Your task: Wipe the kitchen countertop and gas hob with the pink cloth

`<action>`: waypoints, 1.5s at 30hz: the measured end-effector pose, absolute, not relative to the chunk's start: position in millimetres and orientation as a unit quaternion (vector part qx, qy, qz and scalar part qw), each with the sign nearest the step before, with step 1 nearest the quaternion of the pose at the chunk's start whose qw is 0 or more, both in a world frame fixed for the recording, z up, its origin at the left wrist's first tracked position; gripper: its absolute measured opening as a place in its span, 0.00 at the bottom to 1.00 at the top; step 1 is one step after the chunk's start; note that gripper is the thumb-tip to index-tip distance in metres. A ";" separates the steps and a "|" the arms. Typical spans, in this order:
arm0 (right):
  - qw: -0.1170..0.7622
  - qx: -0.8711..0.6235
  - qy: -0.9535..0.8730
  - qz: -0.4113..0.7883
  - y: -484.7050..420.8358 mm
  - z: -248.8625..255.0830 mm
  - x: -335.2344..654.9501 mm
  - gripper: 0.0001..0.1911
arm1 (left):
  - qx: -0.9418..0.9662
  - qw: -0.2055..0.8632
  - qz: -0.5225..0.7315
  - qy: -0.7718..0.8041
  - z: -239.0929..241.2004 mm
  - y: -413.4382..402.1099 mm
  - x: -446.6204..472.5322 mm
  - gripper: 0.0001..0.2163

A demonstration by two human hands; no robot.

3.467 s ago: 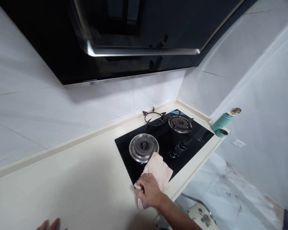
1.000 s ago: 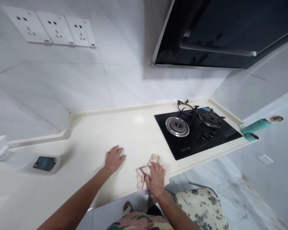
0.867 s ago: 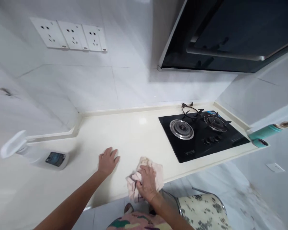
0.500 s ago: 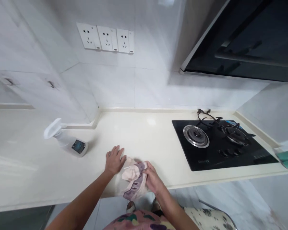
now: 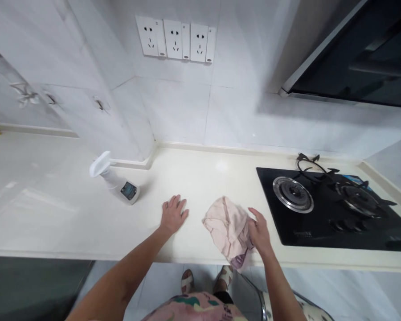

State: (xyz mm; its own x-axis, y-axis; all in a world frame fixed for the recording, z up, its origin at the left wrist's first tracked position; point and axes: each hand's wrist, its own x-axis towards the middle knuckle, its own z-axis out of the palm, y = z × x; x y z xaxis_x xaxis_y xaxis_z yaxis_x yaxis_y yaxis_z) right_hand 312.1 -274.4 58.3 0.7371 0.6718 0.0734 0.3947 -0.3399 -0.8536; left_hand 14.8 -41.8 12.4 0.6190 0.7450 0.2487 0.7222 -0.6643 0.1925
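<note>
A crumpled pale pink cloth [image 5: 226,223] with a purple printed border lies near the counter's front edge, a corner hanging over it. At its right side, my right hand [image 5: 259,231] grips the cloth, one finger stretched out past it. The tips of the other fingers are hidden by the folds. My left hand [image 5: 174,216] rests flat on the countertop with fingers spread, left of the cloth and apart from it. Farther left stands a white spray bottle [image 5: 116,180] with a dark label.
The cream countertop [image 5: 194,171] runs along the wall. To the right is a black gas stove [image 5: 321,223], with a loose pan support [image 5: 316,166] at its back. A range hood [image 5: 361,67] juts out above. Wall sockets [image 5: 175,39] and a chair [image 5: 265,303] are also in view.
My right hand has moved right with the cloth, which now lies more spread on the counter. My left hand is now apart from the cloth. The view has shifted.
</note>
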 end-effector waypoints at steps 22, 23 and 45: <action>0.151 -0.827 -0.537 0.067 -280.2 14.9 230.6 0.21 | 0.900 0.025 0.172 0.401 9.8 -33.6 12.7 0.19; 0.152 -0.847 -0.506 0.048 -288.3 13.8 249.7 0.21 | 0.898 0.026 0.173 0.403 9.7 -33.2 13.1 0.19; 0.316 -0.881 -0.318 -0.151 -341.0 29.3 453.6 0.30 | 0.870 0.051 0.087 0.482 13.4 -20.8 11.8 0.23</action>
State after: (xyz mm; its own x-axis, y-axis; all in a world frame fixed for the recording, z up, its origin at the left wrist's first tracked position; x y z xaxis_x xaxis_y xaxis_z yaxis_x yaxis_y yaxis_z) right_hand 453.6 -341.0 29.3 0.7518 0.4658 0.4666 0.6562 -0.5981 -0.4601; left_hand 11.8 -20.8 13.4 0.5194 0.8485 0.1017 0.8307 -0.5292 0.1727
